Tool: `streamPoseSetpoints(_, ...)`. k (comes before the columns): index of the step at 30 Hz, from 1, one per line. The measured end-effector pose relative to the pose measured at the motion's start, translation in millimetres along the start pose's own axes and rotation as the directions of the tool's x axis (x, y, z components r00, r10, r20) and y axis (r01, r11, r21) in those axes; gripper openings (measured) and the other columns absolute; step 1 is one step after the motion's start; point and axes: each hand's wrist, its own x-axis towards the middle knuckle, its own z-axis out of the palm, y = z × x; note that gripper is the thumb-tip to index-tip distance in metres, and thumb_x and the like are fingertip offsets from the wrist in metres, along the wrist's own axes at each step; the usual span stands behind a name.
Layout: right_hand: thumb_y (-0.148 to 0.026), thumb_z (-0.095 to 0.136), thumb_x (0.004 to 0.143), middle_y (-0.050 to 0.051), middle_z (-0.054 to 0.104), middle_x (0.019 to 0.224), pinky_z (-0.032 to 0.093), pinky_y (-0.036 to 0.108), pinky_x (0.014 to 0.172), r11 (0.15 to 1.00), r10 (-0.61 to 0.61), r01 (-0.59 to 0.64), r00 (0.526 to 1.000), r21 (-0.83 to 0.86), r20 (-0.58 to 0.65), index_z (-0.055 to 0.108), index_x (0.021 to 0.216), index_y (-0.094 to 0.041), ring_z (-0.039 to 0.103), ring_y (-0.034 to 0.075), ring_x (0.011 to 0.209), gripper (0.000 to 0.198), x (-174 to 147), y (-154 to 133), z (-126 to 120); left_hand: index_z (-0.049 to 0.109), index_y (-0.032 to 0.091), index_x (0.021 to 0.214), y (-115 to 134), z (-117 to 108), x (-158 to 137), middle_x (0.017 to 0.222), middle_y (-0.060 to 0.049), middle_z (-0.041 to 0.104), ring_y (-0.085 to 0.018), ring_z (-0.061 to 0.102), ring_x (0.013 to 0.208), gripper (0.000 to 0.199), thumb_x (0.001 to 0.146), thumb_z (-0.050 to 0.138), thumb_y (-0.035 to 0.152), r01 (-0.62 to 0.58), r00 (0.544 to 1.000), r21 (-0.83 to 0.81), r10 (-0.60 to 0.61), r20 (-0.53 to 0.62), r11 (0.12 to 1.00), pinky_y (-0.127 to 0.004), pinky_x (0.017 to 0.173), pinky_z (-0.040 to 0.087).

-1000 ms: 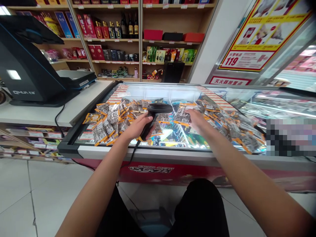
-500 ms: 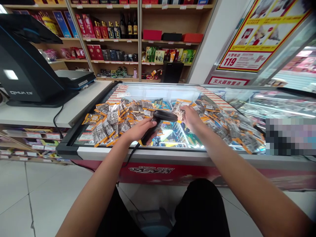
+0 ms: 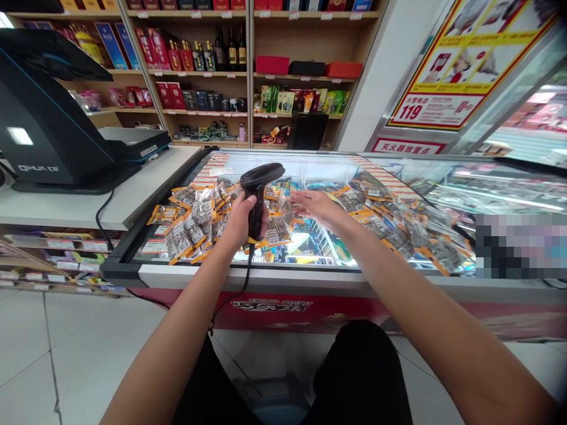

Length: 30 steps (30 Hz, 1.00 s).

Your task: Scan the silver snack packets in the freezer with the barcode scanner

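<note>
Head view: a black scanner (image 3: pixel 262 176) tilts slightly in the left hand (image 3: pixel 241 219), fingers wrapped round its handle. Near it, the right hand (image 3: pixel 322 208) extends loosely spread fingers by orange-edged packets (image 3: pixel 181 237), contact unclear, over a glass-topped freezer (image 3: pixel 266 275) before shelves (image 3: pixel 292 36).

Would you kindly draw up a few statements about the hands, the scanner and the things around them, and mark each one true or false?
1. The left hand holds the scanner. True.
2. The scanner is cordless. False: a black cord hangs from its handle.
3. Packets lie on the freezer. True.
4. The right hand is clenched in a fist. False: its fingers are extended, close to some packets; contact is hard to tell.
5. The poster shows the number 119. True.
6. The terminal stands on the freezer. False: it stands on the counter.
</note>
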Motion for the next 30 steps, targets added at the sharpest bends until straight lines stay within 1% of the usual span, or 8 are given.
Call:
streamPoseSetpoints(2, -0.046, 0.07, 0.114, 0.015, 0.084, 0.138, 0.062, 0.045, 0.111, 0.933, -0.061, 0.026, 0.994, -0.359, -0.088, 0.083, 0.136, -0.021, 0.08, 0.032, 0.121, 0.036, 1.6, 2.8, -14.6, 0.046, 0.027, 0.103, 1.2, 0.5, 0.7, 0.07, 0.009, 0.064, -0.011, 0.055, 0.039, 0.049, 0.088, 0.071, 0.066, 0.006, 1.0, -0.007, -0.006, -0.028, 1.0, -0.027, 0.041, 0.04)
streamPoseSetpoints(4, -0.038, 0.066, 0.115, 0.021, 0.079, 0.149, 0.052, 0.052, 0.126, 0.706, -0.138, -0.051, 0.968, -0.706, -0.208, 0.08, 0.146, -0.016, 0.072, 0.039, 0.143, 0.041, 3.1, 10.7, -39.0, 0.046, 0.027, 0.103, 1.5, 0.4, 1.0, 0.071, 0.008, 0.065, -0.012, 0.057, 0.041, 0.048, 0.089, 0.071, 0.064, 0.013, 0.999, -0.013, -0.013, -0.031, 1.0, -0.027, 0.041, 0.039)
streamPoseSetpoints(7, -0.036, 0.076, 0.107, 0.038, 0.066, 0.16, 0.04, 0.071, 0.132, 0.492, -0.076, -0.318, 0.912, -0.811, -0.403, 0.075, 0.15, -0.001, 0.05, 0.057, 0.163, 0.056, 5.9, 27.9, -79.1, 0.045, 0.027, 0.101, 0.7, 0.2, 1.4, 0.071, 0.008, 0.065, -0.011, 0.055, 0.039, 0.046, 0.089, 0.072, 0.063, 0.011, 1.0, -0.03, -0.012, -0.024, 0.999, -0.027, 0.041, 0.038)
streamPoseSetpoints(11, -0.047, 0.083, 0.102, 0.036, 0.067, 0.16, 0.047, 0.07, 0.124, 0.355, 0.046, -0.451, 0.883, -0.819, -0.466, 0.081, 0.139, -0.008, 0.053, 0.059, 0.159, 0.054, 13.9, 45.8, -110.4, 0.045, 0.027, 0.1, 0.8, 0.7, 2.1, 0.07, 0.009, 0.064, -0.011, 0.052, 0.036, 0.048, 0.087, 0.073, 0.063, 0.014, 1.0, -0.039, -0.015, -0.027, 0.999, -0.027, 0.04, 0.037)
streamPoseSetpoints(18, -0.034, 0.096, 0.081, 0.019, 0.084, 0.115, 0.061, 0.043, 0.099, 0.654, 0.0, -0.298, 0.919, -0.695, -0.394, 0.08, 0.108, -0.018, 0.079, 0.041, 0.118, 0.036, 25.6, 49.7, -114.6, 0.046, 0.026, 0.1, 2.1, -0.1, 1.1, 0.07, 0.007, 0.065, -0.013, 0.059, 0.041, 0.044, 0.09, 0.071, 0.062, 0.009, 1.0, -0.014, -0.009, -0.015, 1.0, -0.027, 0.041, 0.04)
streamPoseSetpoints(23, -0.032, 0.078, 0.091, 0.006, 0.077, 0.092, 0.062, 0.041, 0.091, 0.972, 0.023, -0.139, 0.86, -0.192, -0.51, 0.068, 0.099, -0.026, 0.077, 0.029, 0.095, 0.014, 27.5, 40.3, -90.0, 0.046, 0.027, 0.103, 3.2, 1.2, -1.0, 0.067, 0.008, 0.063, -0.015, 0.058, 0.038, 0.053, 0.088, 0.072, 0.07, 0.036, 0.998, -0.002, -0.035, 0.06, 0.999, -0.028, 0.04, 0.041)
streamPoseSetpoints(27, -0.032, 0.075, 0.09, -0.001, 0.071, 0.082, 0.062, 0.036, 0.08, 0.954, 0.11, 0.02, 0.905, 0.3, -0.412, 0.057, 0.098, -0.03, 0.073, 0.023, 0.083, 0.021, 26.7, 29.9, -63.5, 0.048, 0.027, 0.1, 0.0, -1.4, -2.6, 0.066, 0.006, 0.063, -0.015, 0.057, 0.037, 0.052, 0.09, 0.072, 0.071, 0.081, 0.975, 0.013, -0.081, 0.206, 0.997, -0.028, 0.039, 0.042)
streamPoseSetpoints(30, -0.033, 0.08, 0.085, -0.004, 0.069, 0.082, 0.059, 0.031, 0.074, 0.934, 0.139, 0.001, 0.92, 0.356, -0.366, 0.055, 0.099, -0.03, 0.07, 0.019, 0.076, 0.028, 25.1, 22.6, -49.8, 0.051, 0.025, 0.096, -3.6, -4.9, -4.1, 0.066, 0.004, 0.065, -0.014, 0.057, 0.038, 0.046, 0.096, 0.071, 0.067, 0.148, 0.934, 0.06, -0.159, 0.319, 0.987, -0.028, 0.039, 0.044)
